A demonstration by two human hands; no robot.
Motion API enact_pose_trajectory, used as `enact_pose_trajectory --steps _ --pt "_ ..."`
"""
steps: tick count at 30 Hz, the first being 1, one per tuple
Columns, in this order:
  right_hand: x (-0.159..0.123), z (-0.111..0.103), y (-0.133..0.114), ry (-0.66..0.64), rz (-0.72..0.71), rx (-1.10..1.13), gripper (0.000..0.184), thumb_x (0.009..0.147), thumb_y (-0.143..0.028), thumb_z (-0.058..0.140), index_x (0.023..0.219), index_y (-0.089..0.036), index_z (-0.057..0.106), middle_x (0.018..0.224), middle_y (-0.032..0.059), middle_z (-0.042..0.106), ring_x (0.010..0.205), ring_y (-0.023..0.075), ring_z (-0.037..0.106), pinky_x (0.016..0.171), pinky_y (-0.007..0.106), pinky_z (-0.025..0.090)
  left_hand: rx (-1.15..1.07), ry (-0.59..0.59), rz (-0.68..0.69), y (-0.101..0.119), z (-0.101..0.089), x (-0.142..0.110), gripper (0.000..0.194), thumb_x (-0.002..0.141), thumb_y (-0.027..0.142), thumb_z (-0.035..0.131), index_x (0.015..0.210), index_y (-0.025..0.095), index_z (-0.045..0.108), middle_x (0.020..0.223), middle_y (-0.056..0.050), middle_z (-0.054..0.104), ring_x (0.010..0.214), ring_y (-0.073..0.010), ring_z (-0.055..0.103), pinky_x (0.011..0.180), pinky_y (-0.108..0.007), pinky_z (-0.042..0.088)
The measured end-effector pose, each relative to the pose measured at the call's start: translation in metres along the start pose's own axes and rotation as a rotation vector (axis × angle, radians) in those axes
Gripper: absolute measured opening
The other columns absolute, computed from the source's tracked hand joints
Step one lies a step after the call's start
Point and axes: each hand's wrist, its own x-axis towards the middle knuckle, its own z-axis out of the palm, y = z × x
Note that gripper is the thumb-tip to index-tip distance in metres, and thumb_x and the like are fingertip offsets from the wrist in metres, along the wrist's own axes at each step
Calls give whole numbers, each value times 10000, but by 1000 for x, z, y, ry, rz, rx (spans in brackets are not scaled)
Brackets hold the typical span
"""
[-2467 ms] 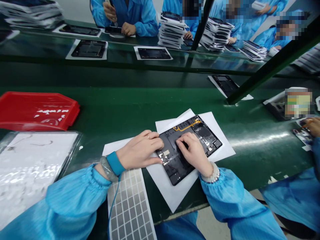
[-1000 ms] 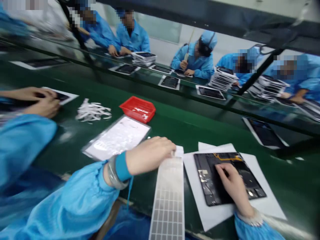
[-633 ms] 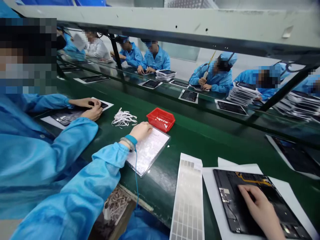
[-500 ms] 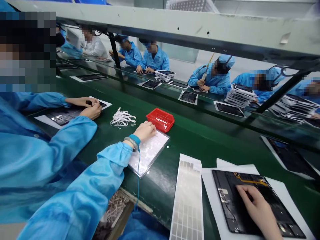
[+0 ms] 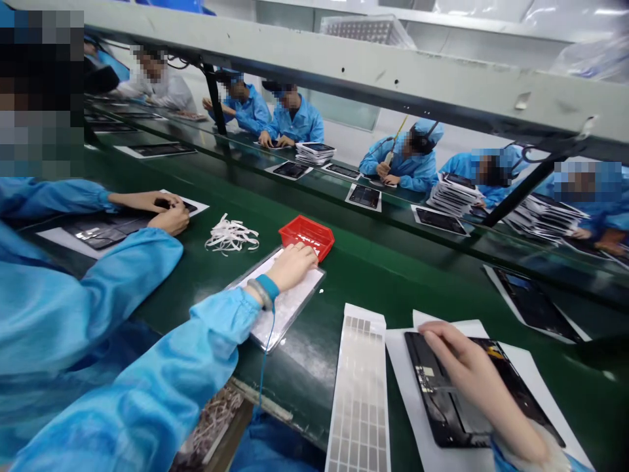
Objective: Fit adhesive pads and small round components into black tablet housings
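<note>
My left hand (image 5: 293, 267) lies flat on a white sheet in a clear plastic tray (image 5: 289, 305), its fingers together. I cannot tell whether it pinches anything. A blue wrist strap and a bangle circle that wrist. My right hand (image 5: 474, 380) rests across a black tablet back housing (image 5: 437, 410) with its fingers spread, covering most of the orange flex cable. The housing lies on white paper (image 5: 407, 347). A long sheet of small grey labels (image 5: 358, 393) lies between my hands, nearest the right one.
A red plastic bin (image 5: 307, 237) and a tangle of white strips (image 5: 230, 235) sit just beyond the tray on the green conveyor belt (image 5: 373, 275). A co-worker's hands (image 5: 160, 211) work on a tablet at the left. Stacked housings (image 5: 455, 198) stand across the belt under a metal rail (image 5: 344, 59).
My left hand has moved off the tablet, past the label sheet, and onto the tray. My right hand stays on the housing, its fingers shifted further across it. The view has swung left.
</note>
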Motion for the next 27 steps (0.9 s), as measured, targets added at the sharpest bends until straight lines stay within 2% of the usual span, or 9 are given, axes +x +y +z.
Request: enact_pose_trajectory --steps 2,4,7,10,12,14,19,22,27 --pt "9 19 -29 -131 7 212 429 845 -547 509 1108 -230 630 934 76 674 843 202 628 759 318 512 -104 35 91 31 -13 -15 188 934 195 446 847 181 613 1050 -73 578 1063 -189 513 957 -351 408" --pt "18 39 -53 -357 31 475 495 867 -561 483 1217 -220 557 835 46 663 751 162 615 703 295 508 -257 60 191 59 -20 -33 192 935 201 428 845 201 598 1128 -61 524 1104 -163 494 960 -300 416" --pt "28 63 -74 -730 151 807 443 834 -581 542 947 -164 635 738 26 637 619 105 583 604 241 487 -664 111 293 81 -20 -57 200 930 213 413 818 197 578 1152 -89 476 1085 -179 505 962 -337 431" --pt "32 78 -79 -916 305 948 410 741 -538 683 786 -136 615 632 -8 596 486 70 530 458 189 443 -779 101 280 78 -15 -67 195 919 220 429 776 197 560 1111 -98 486 1054 -193 517 961 -373 439" --pt "34 84 -80 -924 350 964 404 696 -506 736 791 -137 602 579 -32 575 436 64 505 401 174 417 -757 108 287 70 -13 -68 196 915 209 430 762 195 551 1085 -98 500 1048 -195 521 938 -362 459" --pt "36 88 -82 -870 351 931 408 679 -507 743 781 -146 580 560 -42 573 411 58 493 393 170 407 -691 181 279 66 -14 -68 175 915 196 436 790 198 559 1064 -89 518 1027 -188 535 903 -342 479" --pt "42 99 -86 -457 173 622 321 759 -480 643 735 -176 544 557 -47 563 431 63 479 438 190 394 -370 541 148 73 -6 -78 98 907 144 508 951 198 576 893 -39 603 865 -162 577 799 -309 508" --pt "43 103 -86 -329 43 419 189 824 -346 557 729 -183 574 592 -34 586 480 81 518 495 207 410 -162 561 181 79 6 -84 143 917 116 489 1010 162 588 922 -67 644 852 -175 598 794 -328 525" --pt "40 107 -85 -346 -21 233 162 859 -262 490 839 -202 640 630 -24 644 552 117 612 585 232 451 -69 591 133 81 19 -86 172 940 116 443 1033 125 587 948 -83 676 883 -179 637 818 -311 547"
